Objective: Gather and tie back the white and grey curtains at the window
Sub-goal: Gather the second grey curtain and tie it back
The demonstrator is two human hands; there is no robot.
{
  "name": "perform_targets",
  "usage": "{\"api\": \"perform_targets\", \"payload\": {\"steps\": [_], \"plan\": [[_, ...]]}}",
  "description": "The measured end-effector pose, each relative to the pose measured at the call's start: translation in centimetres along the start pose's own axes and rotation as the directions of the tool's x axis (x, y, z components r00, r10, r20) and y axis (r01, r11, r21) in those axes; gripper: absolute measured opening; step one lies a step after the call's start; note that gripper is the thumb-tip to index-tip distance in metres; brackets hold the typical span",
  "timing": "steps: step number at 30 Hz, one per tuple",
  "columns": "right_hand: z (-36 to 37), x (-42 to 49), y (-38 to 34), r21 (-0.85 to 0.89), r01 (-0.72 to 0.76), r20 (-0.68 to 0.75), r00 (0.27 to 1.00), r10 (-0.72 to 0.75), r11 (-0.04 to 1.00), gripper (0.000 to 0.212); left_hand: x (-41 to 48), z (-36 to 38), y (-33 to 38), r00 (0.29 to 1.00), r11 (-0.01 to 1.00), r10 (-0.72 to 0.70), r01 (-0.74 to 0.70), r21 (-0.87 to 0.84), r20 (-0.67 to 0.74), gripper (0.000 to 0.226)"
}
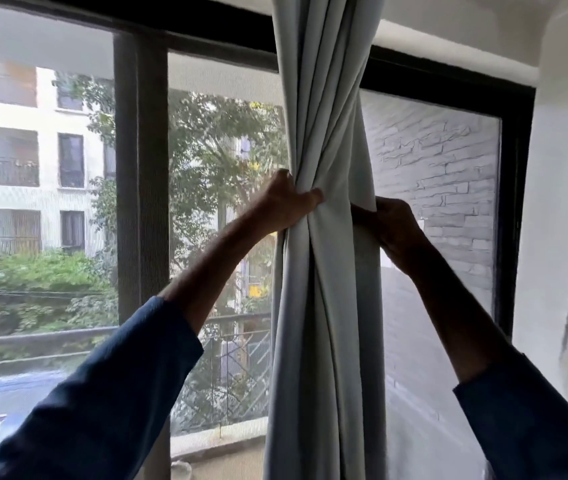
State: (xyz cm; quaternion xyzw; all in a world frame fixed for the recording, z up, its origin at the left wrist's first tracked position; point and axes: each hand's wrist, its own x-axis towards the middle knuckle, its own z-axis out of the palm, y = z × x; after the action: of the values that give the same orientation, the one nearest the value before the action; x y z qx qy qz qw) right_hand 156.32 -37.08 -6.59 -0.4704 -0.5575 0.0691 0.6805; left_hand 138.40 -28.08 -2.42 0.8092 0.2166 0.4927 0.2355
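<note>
Both my arms reach up in dark blue long sleeves, pushed back off the wrists. My left hand is closed around the left edge of the gathered pale grey-white fabric curtain, thumb across the front folds, fingers wrapped behind, pinching it into a narrow waist. My right hand is curled at the curtain's right edge at about the same height; its fingers are hidden behind the cloth, so I cannot tell whether it is closed on the fabric or only touching it. The curtain hangs as one bunched column in front of the dark-framed window, covering the middle of the right pane. White wall to the right. Beyond the glass: metal balcony railing, green trees, grey brick wall, pale apartment building.
</note>
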Motion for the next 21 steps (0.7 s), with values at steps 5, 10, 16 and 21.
{"api": "perform_targets", "payload": {"steps": [5, 10, 16, 21], "plan": [[1.5, -1.1, 0.2, -0.052, 0.025, -0.144, 0.989, -0.032, 0.998, 0.027, -0.9, 0.6, -0.6, 0.997, 0.979, 0.048, -0.034, 0.200, -0.065, 0.038], [1.0, -0.9, 1.7, 0.149, -0.215, 0.033, 0.977, 0.212, 0.965, 0.034, -0.9, 0.0, -0.5, 0.996, 0.972, 0.085, -0.081, 0.219, -0.010, 0.037], [1.0, -1.0, 1.8, 0.096, -0.058, -0.134, 0.989, 0.070, 0.994, 0.031, -0.8, 0.2, -1.1, 0.996, 0.946, 0.089, -0.080, 0.315, -0.015, 0.042], [5.1, -3.9, 3.6, -0.592, 0.165, -0.168, 0.932, -0.321, 0.789, 0.034, -2.7, 3.1, -1.9, 0.980, 0.876, 0.137, -0.053, 0.480, -0.142, 0.048]]}}
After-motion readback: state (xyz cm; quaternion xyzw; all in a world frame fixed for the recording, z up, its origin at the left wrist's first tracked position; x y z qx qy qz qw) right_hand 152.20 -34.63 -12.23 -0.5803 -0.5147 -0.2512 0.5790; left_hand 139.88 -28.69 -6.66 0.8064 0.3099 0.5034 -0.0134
